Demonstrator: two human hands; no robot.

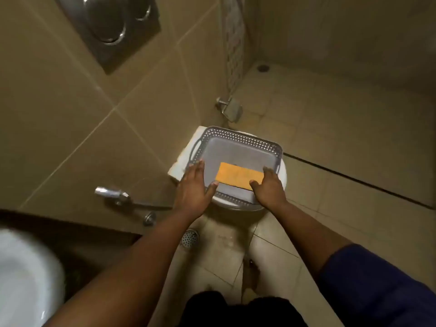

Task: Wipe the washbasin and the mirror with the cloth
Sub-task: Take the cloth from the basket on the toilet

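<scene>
Both my left hand (193,185) and right hand (269,187) spread on the grey basket (238,138) mid-frame — I'd pinch the orange cloth (239,175) flat, not bunched.

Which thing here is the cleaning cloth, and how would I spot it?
Find the closed white toilet by the tiled wall; a grey perforated basket sits on it, between the person's two hands. The cloth lies flat inside, a folded orange rectangle, the only brightly coloured thing there.

You see an orange cloth (240,176) in a grey basket (236,138) with a perforated rim, beige wall tiles (70,109), a white washbasin (21,274), and your dark blue sleeve (377,284).
</scene>
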